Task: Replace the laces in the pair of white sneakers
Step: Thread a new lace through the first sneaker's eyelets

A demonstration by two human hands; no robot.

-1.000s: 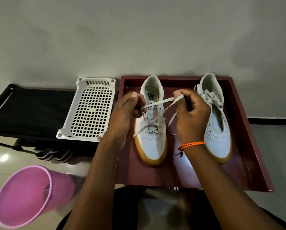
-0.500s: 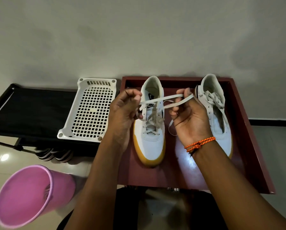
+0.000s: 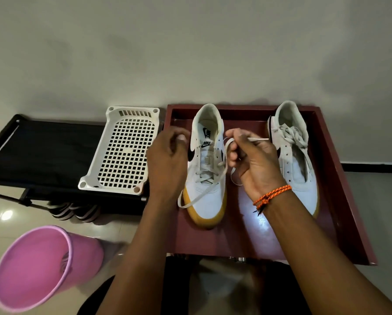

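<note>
Sneakers sit side by side in the tray [image 3: 340,178], toes toward the person; left sneaker [image 3: 207,169] lies between the two hands, right sneaker [image 3: 295,164] just beyond the right hand; change since half a second ago: the lace [image 3: 204,192] was stretched taut between both hands across the left sneaker's collar, now the left hand [image 3: 167,160] has let its end go and that end trails slack over the toe and off the near-left side of the shoe; left hand now loosely curled, holding nothing that I can see, just beside the shoe's left flank; right hand [image 3: 251,160] pinches the other lace end [image 3: 258,139], tip sticking out past the fingers toward the right sneaker, a loop hanging under the palm; judgement: lace is coming out of the upper eyelets, lower crossings still threaded, so removal on this shoe is partway; right sneaker's laces [image 3: 292,135] still bunched at its tongue, apparently untouched; basket [image 3: 122,151] and pink bucket [image 3: 36,267] off to the left of the left hand.
</note>
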